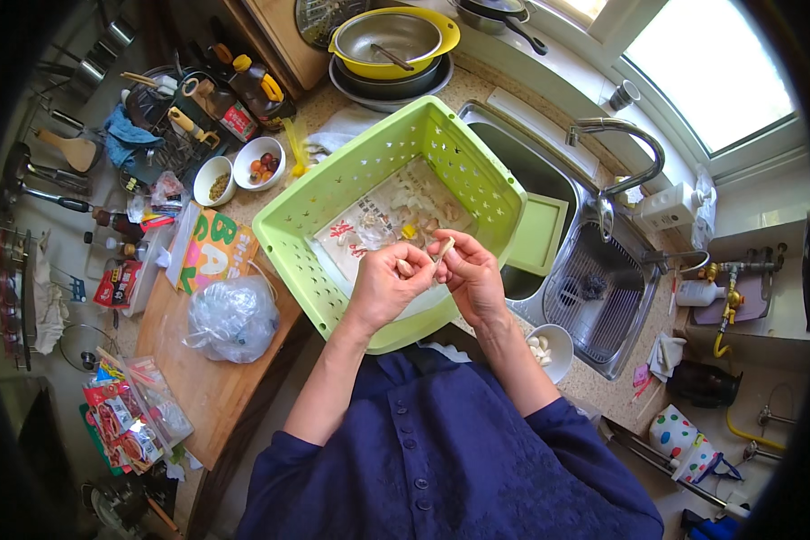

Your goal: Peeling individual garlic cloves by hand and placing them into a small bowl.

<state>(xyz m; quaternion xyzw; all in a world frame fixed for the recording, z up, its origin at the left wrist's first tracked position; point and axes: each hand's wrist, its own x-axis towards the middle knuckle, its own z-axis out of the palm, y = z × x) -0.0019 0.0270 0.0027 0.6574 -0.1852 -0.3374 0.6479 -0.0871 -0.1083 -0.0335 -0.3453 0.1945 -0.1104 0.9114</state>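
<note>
Both hands meet above a light green plastic basket (290, 263) with star-shaped holes. My right hand (471, 277) pinches a garlic clove (445, 250) between thumb and fingers. A second clove (403, 268) shows in the curled fingers of my left hand (391, 280), whose thumb and fingertip touch the right hand's fingers. A printed sheet or bag (341, 226) lies on the basket's floor, with garlic skins (412, 196) and a small yellow scrap (409, 231) on it. Just right of my right forearm, a white bowl (561, 351) holds several peeled garlic cloves (538, 351).
A double steel sink (631, 317) with a faucet (648, 145) lies to the right; a green tray (538, 233) sits over its left basin. On the left are a wooden board (196, 398), a tied plastic bag (233, 317), two small white bowls (246, 154) (206, 169) and sauce bottles (260, 88).
</note>
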